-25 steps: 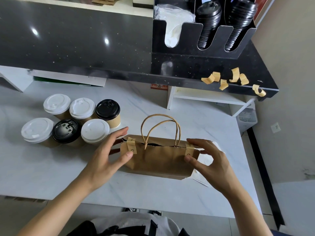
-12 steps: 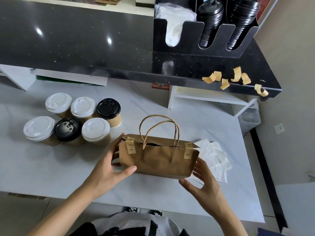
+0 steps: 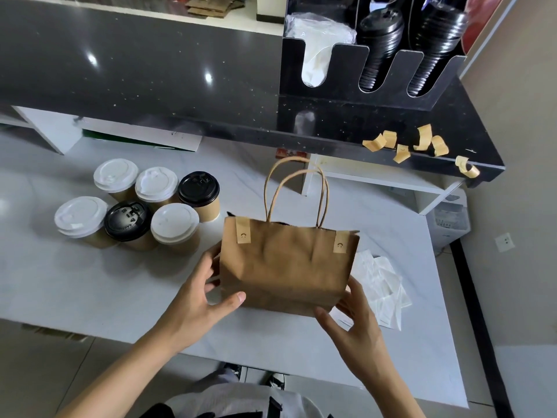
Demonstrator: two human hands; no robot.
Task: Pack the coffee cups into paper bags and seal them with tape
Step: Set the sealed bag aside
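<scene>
A brown paper bag [image 3: 286, 267] with twisted handles is lifted above the white counter [image 3: 75, 291], its top edge closed by two tape strips [image 3: 243, 234]. My left hand [image 3: 208, 294] grips its lower left side, thumb in front and fingers behind. My right hand [image 3: 352, 324] grips the lower right corner the same way. Several lidded coffee cups [image 3: 141, 206], some with white lids and two with black, stand grouped to the left of the bag. Several cut tape pieces [image 3: 404, 143] hang from the edge of the black upper counter at the right.
A black holder [image 3: 370, 61] with stacked black lids and white plastic stands on the dark upper counter. Flat white paper bags [image 3: 382, 285] lie on the counter behind my right hand. A white shelf [image 3: 379, 182] sits under the dark counter. The counter ends at the right.
Both hands slid from the taped top corners down to the bag's lower sides and lifted it upright toward me.
</scene>
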